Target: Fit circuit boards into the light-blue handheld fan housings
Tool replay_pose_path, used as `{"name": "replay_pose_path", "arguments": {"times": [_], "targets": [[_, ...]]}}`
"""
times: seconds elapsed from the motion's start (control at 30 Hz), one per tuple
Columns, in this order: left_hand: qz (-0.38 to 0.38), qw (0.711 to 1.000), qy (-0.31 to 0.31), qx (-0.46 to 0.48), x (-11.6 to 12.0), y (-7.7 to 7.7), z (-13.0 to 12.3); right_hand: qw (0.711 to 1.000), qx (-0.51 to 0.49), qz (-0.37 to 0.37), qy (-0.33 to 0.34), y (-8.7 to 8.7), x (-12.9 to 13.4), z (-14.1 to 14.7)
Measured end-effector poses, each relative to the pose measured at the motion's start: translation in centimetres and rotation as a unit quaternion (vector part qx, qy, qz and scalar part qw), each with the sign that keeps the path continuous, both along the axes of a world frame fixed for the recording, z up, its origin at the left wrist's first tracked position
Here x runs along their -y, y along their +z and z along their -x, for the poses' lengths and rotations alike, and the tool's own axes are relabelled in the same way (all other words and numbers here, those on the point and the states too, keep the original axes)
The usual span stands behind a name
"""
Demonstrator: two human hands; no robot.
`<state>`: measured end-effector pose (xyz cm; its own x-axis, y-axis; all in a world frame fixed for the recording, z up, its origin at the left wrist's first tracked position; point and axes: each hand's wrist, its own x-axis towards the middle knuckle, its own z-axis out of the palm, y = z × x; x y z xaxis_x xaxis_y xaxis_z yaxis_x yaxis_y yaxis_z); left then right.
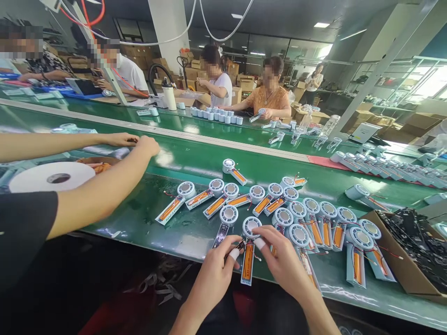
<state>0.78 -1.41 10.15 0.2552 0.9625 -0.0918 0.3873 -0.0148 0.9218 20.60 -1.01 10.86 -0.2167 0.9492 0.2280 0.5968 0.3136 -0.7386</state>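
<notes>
A handheld fan (247,269) lies at the bench's front edge with its handle open, showing an orange battery and thin wires. My left hand (218,267) is closed on a small black circuit board (241,244) beside the fan's neck. My right hand (282,256) grips the fan's round head at its right rim, with index finger and thumb close together. White covers wrap both thumb tips. Just left lies another fan (228,215) with a dark circuit board in its handle. The fingers partly hide the wires at the neck.
Several open fans (327,211) crowd the green bench (139,216). A cardboard box (398,265) of black circuit boards stands at right. From the left reach a co-worker's arms (94,197), near a white tape roll (35,177). Other people sit across the green belt (199,160).
</notes>
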Motion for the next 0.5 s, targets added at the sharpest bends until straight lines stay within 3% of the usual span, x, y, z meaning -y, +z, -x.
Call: {"name": "replay_pose_path", "arguments": {"times": [0.1,0.27,0.37,0.5], "targets": [[0.004,0.999,0.015,-0.035,0.2,-0.1,-0.1,0.996,0.076,0.001,-0.05,-0.4,1.4,-1.1],[-0.045,0.992,-0.014,-0.114,0.3,-0.9,-0.1,0.974,0.223,0.008,-0.04,-2.4,3.0,-0.2],[-0.058,0.986,-0.026,-0.155,0.2,-1.3,-0.1,0.981,0.192,0.005,-0.024,-2.6,2.7,0.1],[-0.051,0.977,-0.04,-0.204,0.3,-1.2,-0.2,0.995,0.094,0.017,-0.033,-1.5,1.5,-0.6]]}}
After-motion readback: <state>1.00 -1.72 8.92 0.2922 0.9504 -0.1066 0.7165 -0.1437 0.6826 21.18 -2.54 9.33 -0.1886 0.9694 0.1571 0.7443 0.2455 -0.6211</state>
